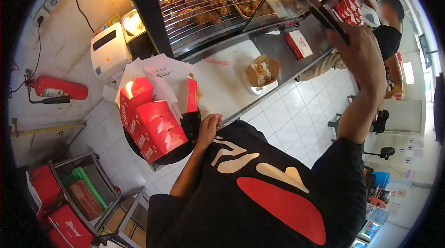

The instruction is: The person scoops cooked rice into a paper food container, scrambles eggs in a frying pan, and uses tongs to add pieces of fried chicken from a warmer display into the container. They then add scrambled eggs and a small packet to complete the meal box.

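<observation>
Across the tabletop (pixel 220 81), upper centre, an open box (pixel 273 67) already holds food (pixel 263 74), its top unclosed. Upper right, the right hand (pixel 359 52) grips a blurred dark handle (pixel 337 29); the left hand (pixel 211 128), loosely curled, empty, rests at the tabletop's edge.

A long, thin, dark thing (pixel 328 19) slants down to the right hand (pixel 359 52); it is too blurry to name.

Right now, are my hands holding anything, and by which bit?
The right hand is at the lower end of a long dark bar; whether it grips can't be told. The left hand, by the counter, seems to hold nothing.
</observation>
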Demonstrator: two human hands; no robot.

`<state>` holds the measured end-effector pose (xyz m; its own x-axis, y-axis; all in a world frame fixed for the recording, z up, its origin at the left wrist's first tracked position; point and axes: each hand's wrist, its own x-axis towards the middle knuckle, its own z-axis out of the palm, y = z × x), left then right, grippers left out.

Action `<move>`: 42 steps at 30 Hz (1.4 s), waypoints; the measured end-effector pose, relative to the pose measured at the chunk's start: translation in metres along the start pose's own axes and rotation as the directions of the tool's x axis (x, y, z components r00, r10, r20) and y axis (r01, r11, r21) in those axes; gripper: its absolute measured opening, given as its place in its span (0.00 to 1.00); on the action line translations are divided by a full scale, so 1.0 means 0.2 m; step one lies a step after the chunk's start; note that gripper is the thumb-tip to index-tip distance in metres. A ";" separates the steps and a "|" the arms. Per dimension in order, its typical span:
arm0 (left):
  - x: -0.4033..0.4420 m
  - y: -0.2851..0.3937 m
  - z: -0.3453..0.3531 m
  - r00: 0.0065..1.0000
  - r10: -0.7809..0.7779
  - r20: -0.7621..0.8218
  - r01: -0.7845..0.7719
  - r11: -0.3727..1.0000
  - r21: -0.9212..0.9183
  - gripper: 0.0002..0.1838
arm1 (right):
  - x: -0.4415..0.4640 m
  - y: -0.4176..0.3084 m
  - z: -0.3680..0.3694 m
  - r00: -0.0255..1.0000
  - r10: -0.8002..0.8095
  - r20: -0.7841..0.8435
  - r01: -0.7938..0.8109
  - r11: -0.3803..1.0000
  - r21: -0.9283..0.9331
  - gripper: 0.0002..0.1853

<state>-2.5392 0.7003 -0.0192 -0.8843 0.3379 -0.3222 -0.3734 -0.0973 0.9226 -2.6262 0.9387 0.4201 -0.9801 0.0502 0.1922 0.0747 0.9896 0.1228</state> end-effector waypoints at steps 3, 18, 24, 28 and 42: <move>-0.01 -0.01 0.02 1.000 0.003 -0.007 -0.003 0.999 -0.032 0.17 | 0.29 -0.01 0.16 0.968 -0.159 -0.196 0.147 0.986 -0.075 0.16; -0.02 0.02 0.06 0.999 0.035 0.033 -0.034 0.999 -0.034 0.17 | 0.86 -0.15 0.41 0.998 -0.055 -0.042 0.044 0.972 -0.232 0.15; -0.03 0.02 0.07 0.996 0.063 0.056 -0.063 0.998 0.006 0.16 | 0.88 -0.05 0.42 0.979 -0.132 -0.158 0.076 0.945 -0.318 0.14; -0.05 0.03 0.05 0.997 0.048 0.055 -0.049 0.999 0.013 0.16 | 0.64 -0.04 0.25 0.969 -0.129 -0.210 0.087 0.976 -0.198 0.13; -0.07 -0.01 0.00 1.000 0.012 0.004 -0.013 0.998 0.065 0.16 | -0.10 0.20 0.04 0.999 0.002 0.034 -0.005 0.997 0.072 0.13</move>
<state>-2.5259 0.6954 -0.0167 -0.8876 0.3406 -0.3099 -0.3433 -0.0408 0.9383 -2.6046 0.9792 0.4132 -0.9856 0.0571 0.1590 0.0660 0.9965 0.0514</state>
